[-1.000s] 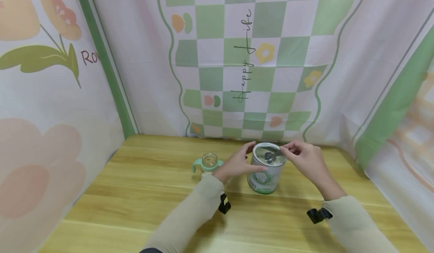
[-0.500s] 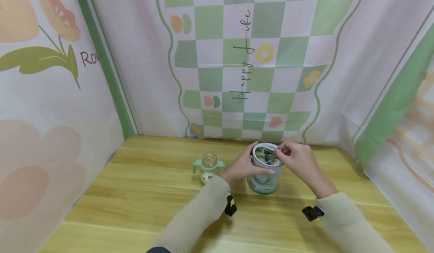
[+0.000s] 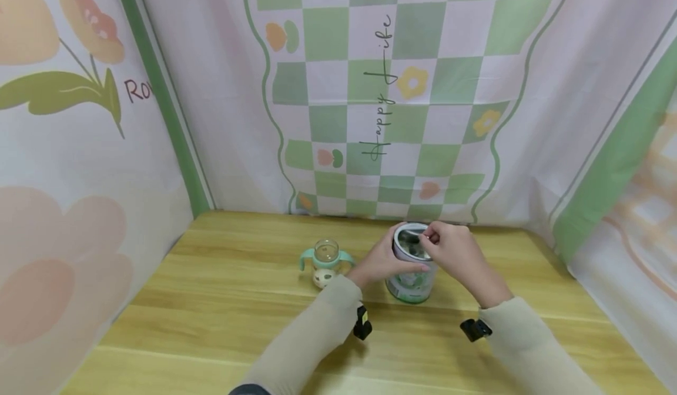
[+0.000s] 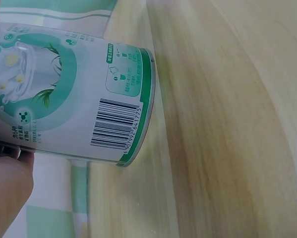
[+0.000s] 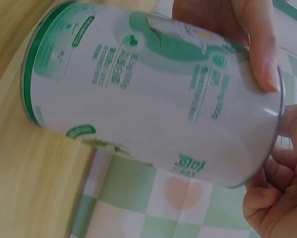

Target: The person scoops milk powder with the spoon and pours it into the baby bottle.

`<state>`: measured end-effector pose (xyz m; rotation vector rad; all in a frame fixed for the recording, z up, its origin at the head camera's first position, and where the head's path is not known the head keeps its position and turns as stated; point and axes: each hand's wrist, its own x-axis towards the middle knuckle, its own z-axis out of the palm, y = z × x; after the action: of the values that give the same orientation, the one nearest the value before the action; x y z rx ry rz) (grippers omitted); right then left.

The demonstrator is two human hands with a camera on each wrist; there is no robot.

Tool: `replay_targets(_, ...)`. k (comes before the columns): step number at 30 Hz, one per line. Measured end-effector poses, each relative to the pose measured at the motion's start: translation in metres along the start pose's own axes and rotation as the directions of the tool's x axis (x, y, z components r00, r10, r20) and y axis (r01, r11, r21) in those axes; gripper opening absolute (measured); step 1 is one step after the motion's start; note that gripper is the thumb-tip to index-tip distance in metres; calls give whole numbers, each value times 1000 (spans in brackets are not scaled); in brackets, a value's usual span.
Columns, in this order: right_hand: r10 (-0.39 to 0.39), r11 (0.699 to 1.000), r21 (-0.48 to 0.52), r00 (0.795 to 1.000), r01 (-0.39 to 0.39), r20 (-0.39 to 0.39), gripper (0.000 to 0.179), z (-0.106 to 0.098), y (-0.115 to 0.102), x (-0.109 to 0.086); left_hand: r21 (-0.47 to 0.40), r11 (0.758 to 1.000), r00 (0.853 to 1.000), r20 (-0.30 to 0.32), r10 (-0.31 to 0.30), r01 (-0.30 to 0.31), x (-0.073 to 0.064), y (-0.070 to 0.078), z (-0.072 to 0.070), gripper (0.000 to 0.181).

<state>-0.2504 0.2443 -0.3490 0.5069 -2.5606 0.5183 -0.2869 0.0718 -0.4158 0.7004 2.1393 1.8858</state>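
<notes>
An opened milk powder can (image 3: 411, 286), white and green with a silver rim, stands upright on the table. My left hand (image 3: 383, 260) grips its left side near the top, thumb across the front. In the right wrist view the left thumb (image 5: 265, 64) lies along the can near its rim. Over the right side of the opening, my right hand (image 3: 448, 249) pinches a dark spoon (image 3: 412, 237), whose lower part is inside the can. The right hand's fingers (image 5: 277, 173) are curled beside the rim.
A clear baby bottle (image 3: 327, 250) with two mint handles stands left of the can. A cream rounded piece with dark marks (image 3: 322, 277) shows at its front. Patterned cloth (image 3: 370, 119) hangs behind the wooden table (image 3: 238, 301).
My right hand has moved left over the can's opening with the spoon, which is now mostly hidden. My left hand has shifted right and closed more firmly round the can.
</notes>
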Motion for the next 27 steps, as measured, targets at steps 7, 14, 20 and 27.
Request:
replay_targets(7, 23, 1000, 6, 999, -23, 25, 12, 7, -7, 3, -35, 998, 997, 57, 44, -42, 1, 0, -1, 87)
replay_targets(14, 19, 1000, 14, 999, -20, 49, 13, 9, -10, 3, -69, 991, 985, 123, 119, -111, 4, -2, -3, 75)
replay_targets(20, 32, 998, 44, 994, -37, 103, 13, 9, -16, 4, -88, 986, 979, 138, 152, -140, 5, -4, -4, 75)
replay_targets(27, 6, 992, 120, 987, -25, 159, 15, 5, -20, 8, -95, 982, 975, 141, 173, -160, 5, -3, -5, 76)
